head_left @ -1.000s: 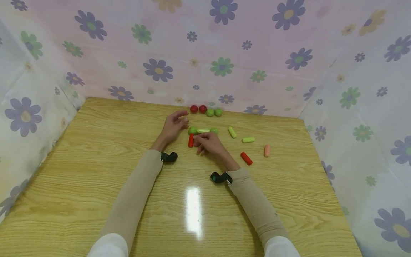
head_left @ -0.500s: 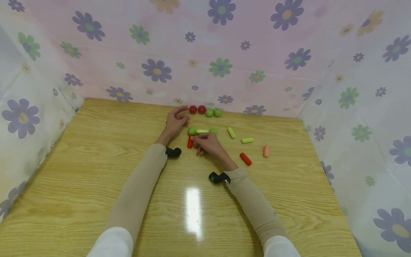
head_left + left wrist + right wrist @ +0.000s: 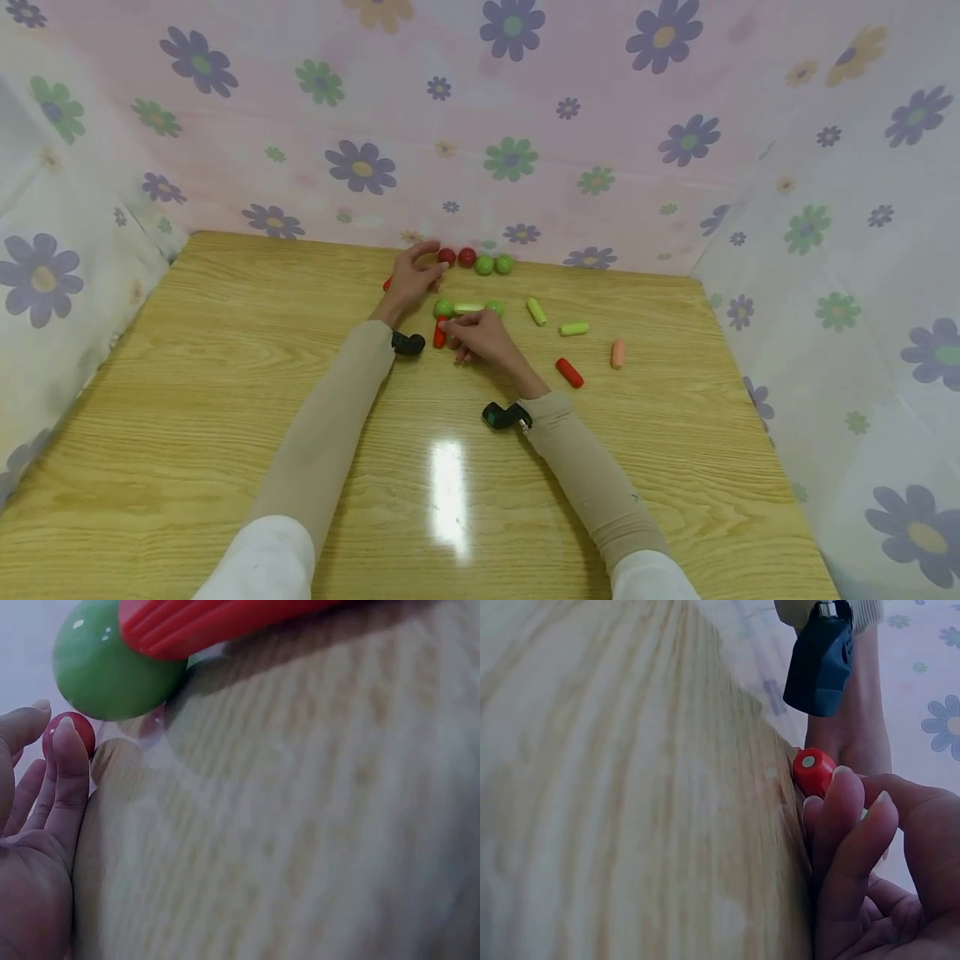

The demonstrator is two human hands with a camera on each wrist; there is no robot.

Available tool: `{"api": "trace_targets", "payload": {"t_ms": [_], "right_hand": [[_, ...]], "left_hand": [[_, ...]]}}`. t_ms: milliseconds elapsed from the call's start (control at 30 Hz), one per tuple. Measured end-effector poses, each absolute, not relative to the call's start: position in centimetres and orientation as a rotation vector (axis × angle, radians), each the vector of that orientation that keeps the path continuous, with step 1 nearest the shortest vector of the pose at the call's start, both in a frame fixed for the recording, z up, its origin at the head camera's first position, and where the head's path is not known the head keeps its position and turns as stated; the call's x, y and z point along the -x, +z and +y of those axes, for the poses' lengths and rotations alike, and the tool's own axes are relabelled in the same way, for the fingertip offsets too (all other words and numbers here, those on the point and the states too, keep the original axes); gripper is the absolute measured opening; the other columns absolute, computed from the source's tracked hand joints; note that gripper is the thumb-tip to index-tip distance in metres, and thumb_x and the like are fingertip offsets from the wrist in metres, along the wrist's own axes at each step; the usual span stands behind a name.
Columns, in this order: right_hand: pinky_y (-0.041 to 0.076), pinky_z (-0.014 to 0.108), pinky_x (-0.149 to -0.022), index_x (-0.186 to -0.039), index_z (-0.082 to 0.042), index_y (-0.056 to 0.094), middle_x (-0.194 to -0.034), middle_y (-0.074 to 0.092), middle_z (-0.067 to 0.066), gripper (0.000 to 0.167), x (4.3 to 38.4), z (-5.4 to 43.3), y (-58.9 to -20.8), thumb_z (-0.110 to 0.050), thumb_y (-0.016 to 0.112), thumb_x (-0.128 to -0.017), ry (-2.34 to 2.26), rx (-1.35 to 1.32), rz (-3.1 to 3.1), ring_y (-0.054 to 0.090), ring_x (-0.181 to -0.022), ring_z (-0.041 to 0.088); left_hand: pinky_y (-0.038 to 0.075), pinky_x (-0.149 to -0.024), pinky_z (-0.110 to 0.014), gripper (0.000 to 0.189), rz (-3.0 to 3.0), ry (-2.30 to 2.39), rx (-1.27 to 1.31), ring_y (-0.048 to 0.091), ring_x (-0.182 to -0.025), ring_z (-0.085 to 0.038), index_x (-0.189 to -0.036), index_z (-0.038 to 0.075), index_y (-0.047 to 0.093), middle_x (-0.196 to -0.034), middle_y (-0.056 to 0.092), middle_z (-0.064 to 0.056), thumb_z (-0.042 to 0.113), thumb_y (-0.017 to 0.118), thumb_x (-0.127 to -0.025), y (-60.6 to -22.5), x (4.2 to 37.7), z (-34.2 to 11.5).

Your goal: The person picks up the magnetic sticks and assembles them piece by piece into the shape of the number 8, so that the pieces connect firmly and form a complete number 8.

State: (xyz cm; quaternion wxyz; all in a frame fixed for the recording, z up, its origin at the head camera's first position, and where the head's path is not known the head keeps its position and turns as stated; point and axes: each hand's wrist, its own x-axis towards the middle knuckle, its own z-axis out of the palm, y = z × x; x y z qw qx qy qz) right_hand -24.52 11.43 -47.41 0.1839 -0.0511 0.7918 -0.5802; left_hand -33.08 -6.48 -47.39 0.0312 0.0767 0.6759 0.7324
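Observation:
Beside the back row, my left hand [image 3: 412,277] reaches with thumb and index finger spread at the left side of a red ball [image 3: 447,256]. The left wrist view shows its fingertips overlapping that red ball [image 3: 86,735]. My right hand [image 3: 483,336] pinches a red stick [image 3: 438,335], ridged, with a small pale disc on its end face in the right wrist view. The stick's far end meets a green ball [image 3: 443,308]. A light green stick [image 3: 468,308] joins this ball to a second green ball [image 3: 493,307], partly hidden by my right hand.
Another red ball [image 3: 467,257] and two green balls [image 3: 484,265] line the back edge. Loose light green sticks [image 3: 536,312], a red stick [image 3: 569,372] and a pinkish-orange stick [image 3: 617,353] lie to the right. One more red stick [image 3: 387,284] peeks out behind my left hand.
My left hand has moved up and right to the left red ball, uncovering the red stick behind it. The right hand stays at its red stick; the head view shifts slightly.

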Motion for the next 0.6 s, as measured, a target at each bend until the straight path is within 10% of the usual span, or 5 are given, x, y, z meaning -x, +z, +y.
{"api": "trace_targets", "payload": {"t_ms": [600], "right_hand": [[0.051,0.022,-0.049,-0.099,-0.002,0.076,-0.075,0.07,0.008,0.028,24.6,11.4,-47.7,-0.029,0.071,-0.097,-1.609,0.155,2.273,0.063,-0.05,0.012]], "left_hand": [[0.05,-0.053,-0.019,0.038,2.262,2.112,-0.146,0.057,-0.062,-0.011,-0.135,0.0,0.059,-0.124,0.061,-0.018,0.008,0.066,-0.1,-48.1,34.5,-5.6]]}}
